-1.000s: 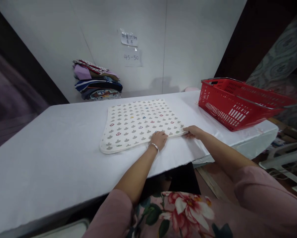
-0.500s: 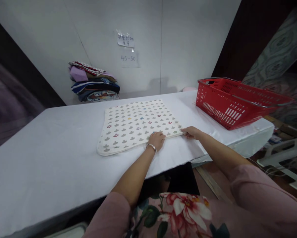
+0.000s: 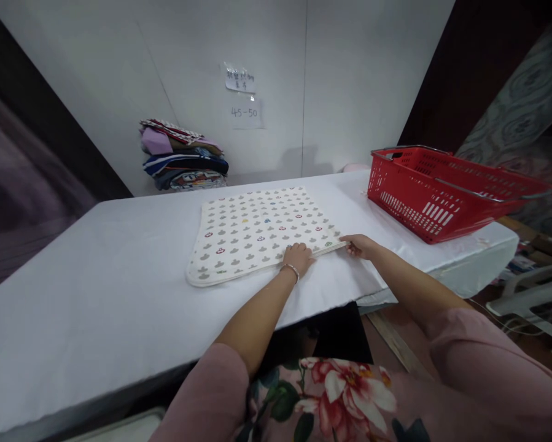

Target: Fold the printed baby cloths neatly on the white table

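A white cloth (image 3: 257,230) printed with small grey, red, blue and yellow motifs lies folded flat in layers on the white-covered table. At its near edge, right of the middle, my left hand (image 3: 298,258) grips the layered edge, a bracelet round the wrist. My right hand (image 3: 359,245) pinches the near right corner of the same cloth between thumb and fingers. The edge between my two hands is slightly raised from the table.
A red plastic basket (image 3: 430,196) stands at the table's right end. Against the back wall sits a pile of folded clothes (image 3: 183,156). Two paper signs (image 3: 247,114) hang on the wall. A pale stool (image 3: 533,298) is at the far right.
The view has shifted slightly, so the scene sits further right. Both hands remain at the cloth's near edge, and the edge between them looks slightly more lifted.
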### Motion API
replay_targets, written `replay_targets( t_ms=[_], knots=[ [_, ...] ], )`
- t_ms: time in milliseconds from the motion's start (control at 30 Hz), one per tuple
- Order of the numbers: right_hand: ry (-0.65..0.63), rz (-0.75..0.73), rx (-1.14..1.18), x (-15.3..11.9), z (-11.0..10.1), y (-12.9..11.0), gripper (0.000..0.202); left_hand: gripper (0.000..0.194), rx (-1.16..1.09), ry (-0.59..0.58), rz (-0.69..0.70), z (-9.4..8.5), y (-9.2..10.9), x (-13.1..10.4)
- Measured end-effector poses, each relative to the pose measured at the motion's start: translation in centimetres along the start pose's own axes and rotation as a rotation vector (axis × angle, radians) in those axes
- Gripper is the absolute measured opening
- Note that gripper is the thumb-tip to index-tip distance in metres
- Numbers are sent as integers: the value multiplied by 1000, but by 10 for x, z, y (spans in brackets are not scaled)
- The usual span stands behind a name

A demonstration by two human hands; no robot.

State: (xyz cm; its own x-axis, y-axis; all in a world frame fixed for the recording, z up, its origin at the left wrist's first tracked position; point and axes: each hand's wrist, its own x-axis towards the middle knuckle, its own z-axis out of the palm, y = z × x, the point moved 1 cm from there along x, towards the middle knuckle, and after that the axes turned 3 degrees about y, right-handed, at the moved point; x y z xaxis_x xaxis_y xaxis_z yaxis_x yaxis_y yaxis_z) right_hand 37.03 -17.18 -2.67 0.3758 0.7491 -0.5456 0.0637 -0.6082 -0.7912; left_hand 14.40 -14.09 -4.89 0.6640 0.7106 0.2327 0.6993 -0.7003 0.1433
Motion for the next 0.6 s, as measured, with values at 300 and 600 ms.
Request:
replay_targets(
  t_ms=[300, 600],
  knots=[
    [12, -39, -5, -9, -1, -11, 23, 25, -29, 42, -141, 28, 18, 24],
    [29, -95, -140, -14, -15, -2, 25, 32, -31, -162, -62, 15, 30, 22]
  ],
)
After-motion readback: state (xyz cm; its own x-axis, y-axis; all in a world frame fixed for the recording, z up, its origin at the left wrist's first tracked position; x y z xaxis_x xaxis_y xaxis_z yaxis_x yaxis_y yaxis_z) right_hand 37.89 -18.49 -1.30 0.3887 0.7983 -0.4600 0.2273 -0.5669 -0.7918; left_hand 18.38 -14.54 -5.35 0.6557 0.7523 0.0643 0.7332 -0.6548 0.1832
